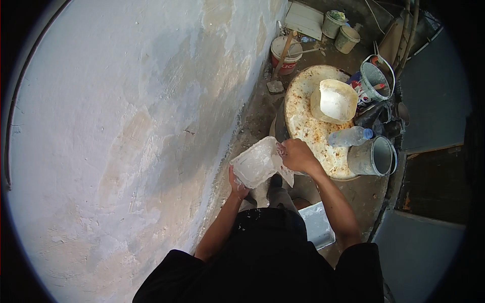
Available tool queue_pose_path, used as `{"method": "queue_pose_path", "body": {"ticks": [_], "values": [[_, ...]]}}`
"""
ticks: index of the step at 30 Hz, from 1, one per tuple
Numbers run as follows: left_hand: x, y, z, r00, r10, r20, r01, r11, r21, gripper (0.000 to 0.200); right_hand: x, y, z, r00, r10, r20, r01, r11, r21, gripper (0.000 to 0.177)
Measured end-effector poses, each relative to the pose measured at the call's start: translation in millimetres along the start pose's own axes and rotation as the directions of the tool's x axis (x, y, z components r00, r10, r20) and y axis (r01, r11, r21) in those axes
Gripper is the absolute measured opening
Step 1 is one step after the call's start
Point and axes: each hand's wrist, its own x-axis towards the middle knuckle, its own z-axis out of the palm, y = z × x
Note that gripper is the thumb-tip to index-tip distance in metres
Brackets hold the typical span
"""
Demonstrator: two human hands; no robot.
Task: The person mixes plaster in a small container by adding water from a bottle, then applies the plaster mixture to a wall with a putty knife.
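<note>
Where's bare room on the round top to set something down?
Bare: wall-side half of the round top, between the yellow tub and the right hand holding the white board; also the floor strip between wall and that top. Crowded: its right edge, with the water bottle, grey bucket and handled bucket.

The wall (126, 126) occupies the entire left side. The tray (255, 164) is held close beside the wall: the left hand (237, 188) grips its near edge from below and the right hand (298, 155) closes on its right edge. Directly beyond the right hand stands the round drum top (303, 126). On it, the tub (333, 101) sits at the far side and the bottle (351, 136) lies nearer, toward the right rim. One bucket (374, 156) sits at the drum's right rim, just beside the bottle; a second bucket (376, 81) stands farther back on the right. Beyond the drum, near the wall foot, stands a pail (286, 53) with a stick in it.
</note>
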Motion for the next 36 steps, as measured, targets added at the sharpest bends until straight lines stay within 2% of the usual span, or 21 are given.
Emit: {"method": "queue_pose_path", "body": {"ticks": [3, 9, 12, 15, 18, 21, 24, 27, 30, 33, 36], "values": [[3.6, -7.5, 5.8, 1.0, 0.028, -0.011, -0.028, 1.0, -0.011, 0.072, 11.9, 15.8, 3.1, 0.999, -0.03, -0.025, 0.031, 0.998, 0.052, 0.019], [6.8, -4.7, 22.8, 0.997, 0.063, -0.041, -0.063, 0.998, 0.024, 0.071, 18.1, 25.7, -3.4, 0.996, -0.046, 0.082, 0.011, 0.922, 0.386, 0.014], [6.4, -4.9, 25.3, 0.996, 0.07, -0.052, -0.069, 0.997, 0.03, 0.07, 18.0, 27.7, -4.9, 0.992, -0.089, 0.093, 0.042, 0.908, 0.418, 0.015], [5.4, -5.6, 28.8, 0.996, 0.081, -0.04, -0.081, 0.997, -0.003, 0.07, 28.5, 40.3, 9.9, 0.972, -0.234, 0.037, 0.204, 0.906, 0.371, 0.013], [5.6, -11.9, 18.6, 0.997, 0.068, -0.036, -0.065, 0.996, 0.068, 0.07, 32.1, 34.8, 22.6, 0.933, -0.35, -0.081, 0.359, 0.898, 0.254, 0.014], [7.1, -18.2, 13.5, 0.995, 0.06, -0.084, -0.058, 0.998, 0.023, 0.07, 33.1, 21.3, 26.5, 0.949, -0.31, -0.064, 0.315, 0.913, 0.26, 0.017], [5.4, -18.4, 15.6, 0.993, 0.086, -0.082, -0.081, 0.995, 0.06, 0.069, 34.1, 16.4, 37.1, 0.929, -0.352, -0.113, 0.369, 0.905, 0.212, 0.018], [1.9, -18.2, 15.1, 0.994, 0.083, -0.072, -0.078, 0.994, 0.077, 0.071, 36.2, 15.8, 40.6, 0.933, -0.358, -0.022, 0.354, 0.91, 0.216, 0.02], [0.5, -19.8, 15.8, 0.996, 0.081, -0.046, -0.083, 0.996, -0.035, 0.067, 36.2, 15.8, 41.5, 0.945, -0.323, 0.057, 0.295, 0.913, 0.28, 0.02], [0.5, -18.5, 12.0, 0.996, 0.061, -0.063, -0.064, 0.997, -0.048, 0.07, 33.2, 17.0, 44.0, 0.951, -0.247, 0.185, 0.112, 0.835, 0.538, 0.02], [-3.7, -18.4, 15.3, 0.993, 0.094, -0.069, -0.096, 0.995, -0.021, 0.073, 32.0, 17.1, 54.4, 0.972, -0.159, 0.175, 0.0, 0.741, 0.672, 0.019]]}}
